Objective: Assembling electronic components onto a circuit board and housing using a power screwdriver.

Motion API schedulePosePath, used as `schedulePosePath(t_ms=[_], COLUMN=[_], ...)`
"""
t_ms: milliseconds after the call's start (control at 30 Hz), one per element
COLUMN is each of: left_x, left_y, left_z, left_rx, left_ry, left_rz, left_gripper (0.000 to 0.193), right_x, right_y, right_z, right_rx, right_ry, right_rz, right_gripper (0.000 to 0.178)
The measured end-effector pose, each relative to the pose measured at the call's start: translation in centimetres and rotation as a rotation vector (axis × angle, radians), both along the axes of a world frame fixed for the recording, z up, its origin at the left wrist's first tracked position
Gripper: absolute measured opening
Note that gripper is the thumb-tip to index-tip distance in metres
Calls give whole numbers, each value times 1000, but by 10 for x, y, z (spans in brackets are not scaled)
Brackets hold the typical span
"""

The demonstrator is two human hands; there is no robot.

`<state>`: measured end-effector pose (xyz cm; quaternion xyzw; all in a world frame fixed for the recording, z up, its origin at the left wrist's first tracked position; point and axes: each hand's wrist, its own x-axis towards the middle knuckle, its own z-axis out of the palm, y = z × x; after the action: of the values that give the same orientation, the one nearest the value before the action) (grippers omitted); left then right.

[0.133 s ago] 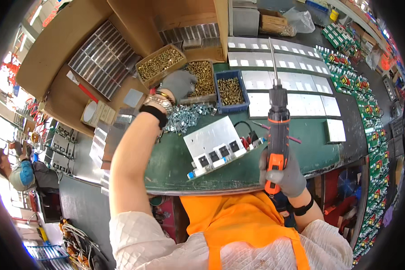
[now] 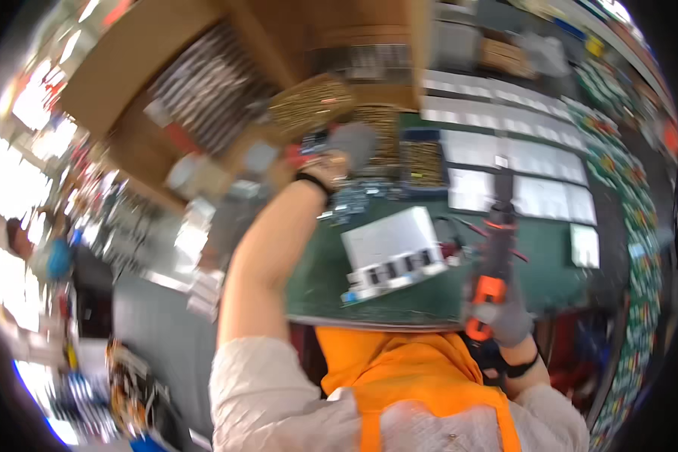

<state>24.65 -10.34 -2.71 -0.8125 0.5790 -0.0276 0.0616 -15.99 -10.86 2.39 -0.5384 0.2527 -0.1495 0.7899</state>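
My left hand (image 2: 352,147), in a grey glove, reaches over the front of a tray of brass-coloured screws (image 2: 384,124). Motion smears its fingers, so whether they hold any screws does not show. In my gloved right hand (image 2: 511,315) is a black and orange electric screwdriver (image 2: 497,245), upright in the picture above the bench's right part. Its thin bit is blurred. Between my arms lies a flat metal plate (image 2: 388,235) with a circuit board (image 2: 399,277) along its near edge, carrying several black components. Small silvery metal clips (image 2: 352,202) are heaped below my left hand.
Another tray of screws (image 2: 309,109) and a blue bin of screws (image 2: 424,162) flank the middle tray. Rows of metal plates (image 2: 516,154) cover the bench's far right. Green circuit boards (image 2: 640,301) line the right edge. A large cardboard box (image 2: 158,49) stands far left.
The whole view has swung, shifting the scene rightward in the picture and blurring it. My left hand stays over the screw tray, and my right hand keeps the electric screwdriver.
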Motion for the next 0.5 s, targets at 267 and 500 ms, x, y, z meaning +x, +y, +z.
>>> schedulePosePath(t_ms=[267,500], left_x=[-46,-30], left_y=[-97,-46], left_z=[1,50], left_rx=[-319,-472], left_ry=[75,169], left_rz=[-102,5], left_gripper=[25,15], right_x=[-58,-25], right_y=[-62,-72], right_z=[-35,-19], right_rx=[-243,-433], right_ry=[13,71], right_rz=[79,333], right_gripper=[24,27])
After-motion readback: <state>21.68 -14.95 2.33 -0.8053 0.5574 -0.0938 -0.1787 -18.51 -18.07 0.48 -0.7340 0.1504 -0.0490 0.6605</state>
